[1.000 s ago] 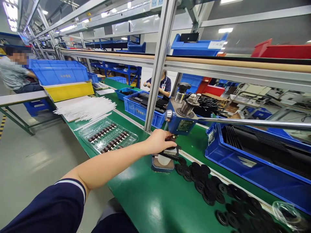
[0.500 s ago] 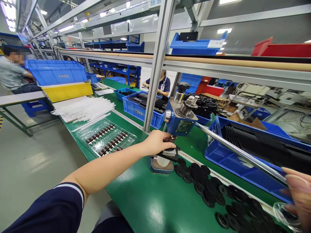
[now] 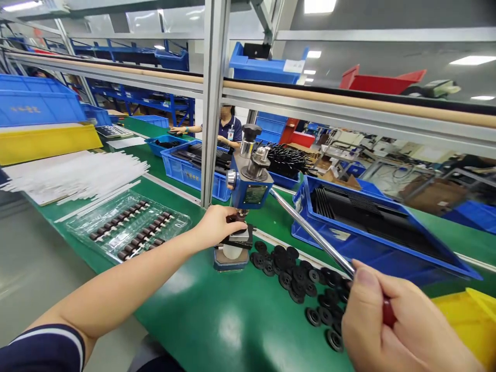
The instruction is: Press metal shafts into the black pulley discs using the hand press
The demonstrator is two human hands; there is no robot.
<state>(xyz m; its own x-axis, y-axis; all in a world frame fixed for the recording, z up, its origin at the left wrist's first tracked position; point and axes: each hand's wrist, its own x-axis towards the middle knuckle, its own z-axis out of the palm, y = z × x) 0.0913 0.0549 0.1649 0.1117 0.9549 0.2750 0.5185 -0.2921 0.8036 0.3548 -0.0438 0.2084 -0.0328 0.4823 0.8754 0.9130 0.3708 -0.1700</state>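
Observation:
A blue hand press (image 3: 251, 188) stands on the green table (image 3: 217, 320). At its ram, my left hand (image 3: 219, 225) pinches a small dark brown part (image 3: 241, 218) above a black piece on the press base. My right hand (image 3: 391, 315) is wrapped round the red-knobbed end of the long metal lever (image 3: 313, 232), which slopes down to the right from the press. Black round discs (image 3: 298, 279) lie in a loose pile between the press and my right hand.
On the left lie a clear tray (image 3: 127, 227) with rows of brown parts and a stack of white strips (image 3: 85, 173). Behind stand a metal post (image 3: 213, 103) and blue bins (image 3: 372, 253) of black parts. A person (image 3: 228, 129) sits across the table.
The view has swung right, so things appear further left. My right hand has come fully into view on the lever's end. My left hand is still at the press.

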